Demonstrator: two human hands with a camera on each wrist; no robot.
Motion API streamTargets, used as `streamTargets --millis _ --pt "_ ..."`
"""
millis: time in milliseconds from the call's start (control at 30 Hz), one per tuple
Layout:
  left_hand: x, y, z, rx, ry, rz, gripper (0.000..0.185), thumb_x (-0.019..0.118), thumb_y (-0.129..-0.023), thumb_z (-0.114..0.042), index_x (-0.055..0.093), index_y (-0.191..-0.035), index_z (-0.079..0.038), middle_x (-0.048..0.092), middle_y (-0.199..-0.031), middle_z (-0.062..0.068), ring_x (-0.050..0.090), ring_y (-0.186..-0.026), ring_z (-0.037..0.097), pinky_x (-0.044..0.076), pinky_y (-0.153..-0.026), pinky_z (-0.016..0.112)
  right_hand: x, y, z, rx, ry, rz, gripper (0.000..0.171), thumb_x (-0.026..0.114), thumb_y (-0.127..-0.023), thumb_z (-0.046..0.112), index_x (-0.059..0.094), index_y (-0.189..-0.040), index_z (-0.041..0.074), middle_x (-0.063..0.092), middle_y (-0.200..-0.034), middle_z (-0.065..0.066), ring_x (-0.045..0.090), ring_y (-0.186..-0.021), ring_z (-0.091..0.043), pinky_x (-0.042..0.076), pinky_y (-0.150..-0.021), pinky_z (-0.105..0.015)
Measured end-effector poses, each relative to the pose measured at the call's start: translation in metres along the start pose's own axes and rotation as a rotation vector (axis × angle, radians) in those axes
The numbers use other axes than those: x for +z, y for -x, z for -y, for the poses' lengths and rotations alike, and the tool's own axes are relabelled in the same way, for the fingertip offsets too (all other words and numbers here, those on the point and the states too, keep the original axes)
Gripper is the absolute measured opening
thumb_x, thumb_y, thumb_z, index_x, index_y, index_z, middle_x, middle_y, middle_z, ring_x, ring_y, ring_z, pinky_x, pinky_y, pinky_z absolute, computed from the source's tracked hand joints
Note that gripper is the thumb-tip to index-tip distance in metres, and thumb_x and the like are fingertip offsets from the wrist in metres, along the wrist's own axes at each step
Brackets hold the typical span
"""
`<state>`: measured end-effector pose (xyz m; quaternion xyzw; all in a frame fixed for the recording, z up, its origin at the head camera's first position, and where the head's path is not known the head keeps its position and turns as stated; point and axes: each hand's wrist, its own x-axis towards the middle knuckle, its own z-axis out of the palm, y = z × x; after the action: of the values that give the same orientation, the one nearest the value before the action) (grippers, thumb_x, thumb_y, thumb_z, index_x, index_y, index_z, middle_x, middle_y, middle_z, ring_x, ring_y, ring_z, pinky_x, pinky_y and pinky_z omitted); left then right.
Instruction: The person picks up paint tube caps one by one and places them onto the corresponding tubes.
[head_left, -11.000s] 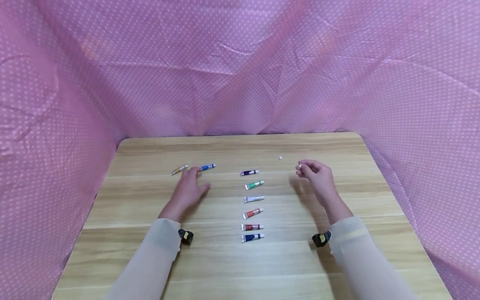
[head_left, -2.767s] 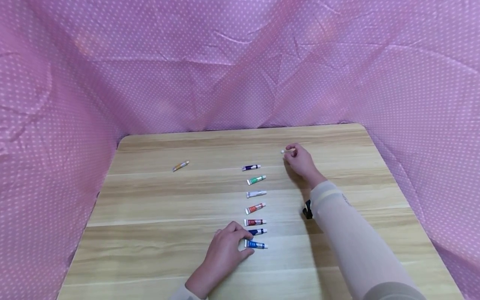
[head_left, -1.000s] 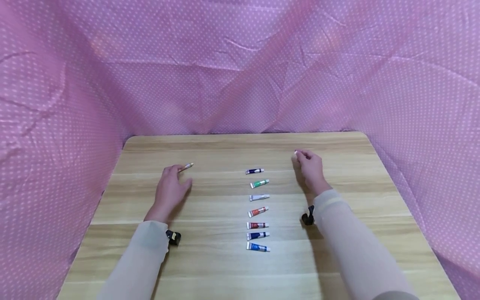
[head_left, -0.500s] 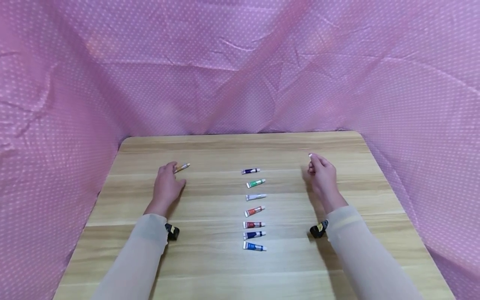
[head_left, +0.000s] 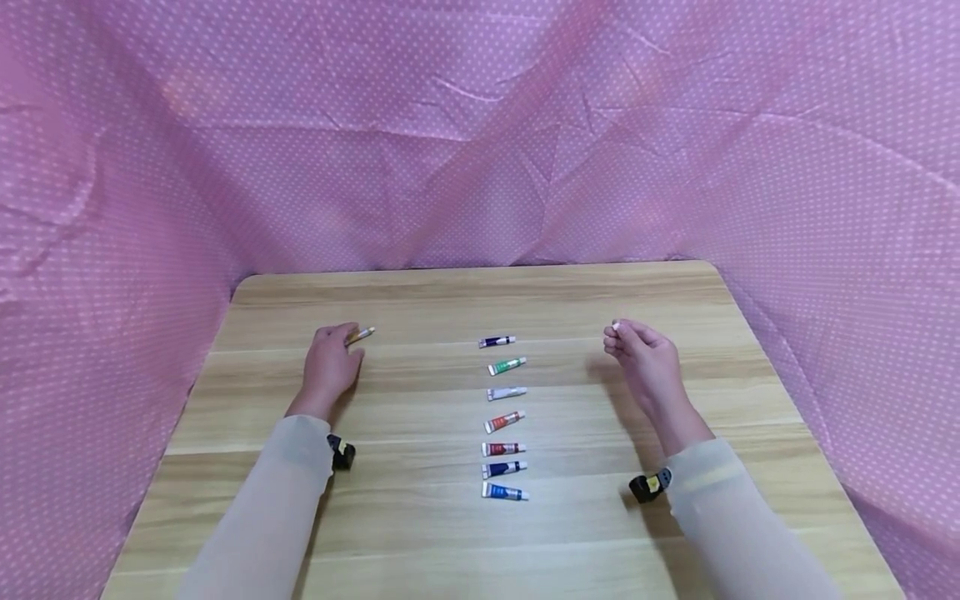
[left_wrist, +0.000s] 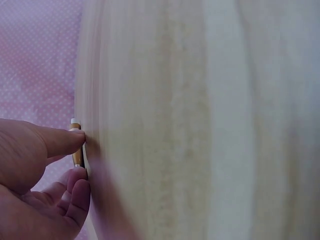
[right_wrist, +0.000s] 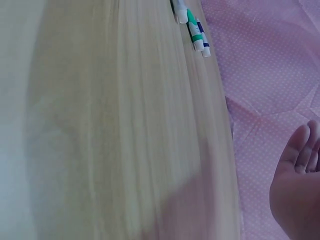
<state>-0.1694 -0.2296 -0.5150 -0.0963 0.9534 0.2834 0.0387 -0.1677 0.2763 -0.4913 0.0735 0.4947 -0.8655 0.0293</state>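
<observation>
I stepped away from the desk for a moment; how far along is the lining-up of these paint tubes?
Done: seven tubes lie in a column at the table's middle, from the dark one at the far end to the blue one nearest. In hand: the left hand pinches the orange tube at the far left; the right hand holds a small white cap. Left: that orange tube is not yet in the column.

Eight paint tubes lie on the table (head_left: 450, 533): seven in a column (head_left: 504, 417) and one orange tube (head_left: 360, 336) apart. One small white cap (head_left: 615, 323). Two hands.
</observation>
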Motion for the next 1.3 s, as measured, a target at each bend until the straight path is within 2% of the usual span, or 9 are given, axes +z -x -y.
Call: streamTargets --millis 167,367,500,767,933,1033,1167,1300 --pt "0.001 -0.003 -0.001 -0.006 -0.024 0.003 0.05 0.061 -0.109 -0.013 0.052 -0.156 -0.002 0.047 -0.156 0.033 0.049 -0.144 0.051 0.038 -0.125 0.063 0.001 0.011 0.003 -0.017 0.006 0.022 0.016 0.067 -0.104 -0.001 0.08 -0.1 0.008 0.081 -0.09 -0.003 0.076 -0.081 -0.01 0.063 -0.079 -0.021" --pt "0.001 -0.008 -0.001 -0.021 -0.035 -0.017 0.04 0.058 -0.109 -0.012 0.06 -0.148 -0.001 0.051 -0.148 0.032 0.053 -0.138 0.049 0.043 -0.121 0.062 0.006 0.026 0.008 -0.015 0.007 0.003 0.019 0.068 -0.103 -0.003 0.082 -0.099 0.009 0.078 -0.092 -0.002 0.072 -0.087 -0.01 0.06 -0.08 -0.019" --pt "0.0 -0.011 -0.001 -0.016 -0.037 -0.035 0.033 0.058 -0.109 -0.011 0.065 -0.139 0.0 0.056 -0.139 0.03 0.055 -0.133 0.047 0.044 -0.117 0.062 0.008 0.033 0.011 -0.018 -0.017 -0.008 0.02 0.068 -0.103 -0.004 0.083 -0.098 0.008 0.077 -0.093 0.0 0.07 -0.084 -0.009 0.059 -0.079 -0.018" --pt "-0.002 -0.011 -0.002 -0.013 -0.03 -0.012 0.03 0.053 -0.113 -0.014 0.062 -0.138 0.0 0.058 -0.133 0.029 0.056 -0.126 0.045 0.047 -0.112 0.062 0.01 0.041 0.013 -0.074 -0.026 -0.007 0.025 0.068 -0.102 -0.007 0.085 -0.101 0.01 0.08 -0.092 0.002 0.07 -0.079 -0.008 0.057 -0.081 -0.02" --pt "-0.002 -0.003 -0.002 0.011 -0.012 -0.036 0.028 0.053 -0.113 -0.015 0.059 -0.135 0.0 0.062 -0.126 0.033 0.059 -0.121 0.049 0.048 -0.106 0.064 0.009 0.045 0.012 -0.113 -0.017 0.005 0.026 0.066 -0.103 -0.008 0.086 -0.102 0.009 0.082 -0.092 0.001 0.071 -0.079 -0.009 0.057 -0.082 -0.021" --pt "-0.002 0.003 -0.001 0.001 0.005 -0.039 0.028 0.052 -0.113 -0.015 0.057 -0.136 0.0 0.061 -0.124 0.032 0.059 -0.118 0.048 0.048 -0.104 0.063 0.01 0.047 0.012 -0.132 -0.036 0.022 0.026 0.066 -0.102 -0.009 0.086 -0.1 0.008 0.083 -0.093 -0.001 0.073 -0.078 -0.01 0.059 -0.079 -0.021" --pt "-0.003 0.012 -0.001 -0.013 0.01 -0.03 0.029 0.05 -0.113 -0.015 0.055 -0.138 0.001 0.059 -0.124 0.03 0.06 -0.115 0.046 0.049 -0.101 0.062 0.012 0.05 0.013 -0.152 -0.047 0.031 0.027 0.066 -0.101 -0.011 0.086 -0.097 0.008 0.083 -0.09 -0.003 0.074 -0.075 -0.01 0.06 -0.076 -0.021" --pt "-0.006 0.02 -0.003 0.014 -0.006 -0.016 0.03 0.05 -0.113 -0.014 0.055 -0.138 0.002 0.061 -0.122 0.031 0.061 -0.112 0.046 0.051 -0.098 0.062 0.015 0.054 0.015 -0.154 -0.025 0.015 0.026 0.067 -0.101 -0.01 0.085 -0.095 0.009 0.083 -0.088 -0.002 0.074 -0.074 -0.01 0.061 -0.075 -0.02"
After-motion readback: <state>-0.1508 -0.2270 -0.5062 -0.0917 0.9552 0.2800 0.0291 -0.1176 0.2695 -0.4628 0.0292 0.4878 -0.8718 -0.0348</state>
